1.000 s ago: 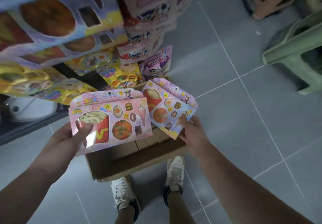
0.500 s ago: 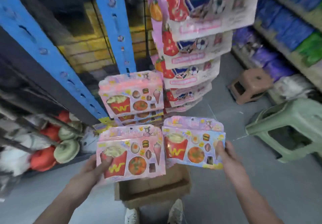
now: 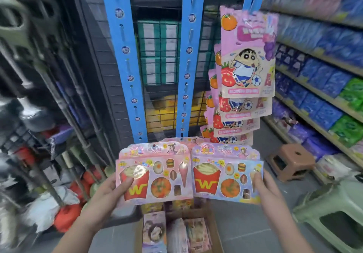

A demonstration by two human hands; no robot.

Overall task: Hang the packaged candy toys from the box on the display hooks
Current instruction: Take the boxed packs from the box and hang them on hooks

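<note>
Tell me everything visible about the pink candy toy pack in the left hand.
The pink pack is a flat card box with a shaped header showing a cartoon figure. Windows show a red fries carton with a yellow W, a round orange piece, an egg, a burger and a pink cone. It is upright, facing the camera, above the cardboard box. The left hand grips its lower left corner, thumb on the fries carton. Its right edge meets the bluish pack in the right hand.

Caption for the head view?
Left hand holds pink candy pack, right hand lilac pack, above the box, facing blue strips.
</note>
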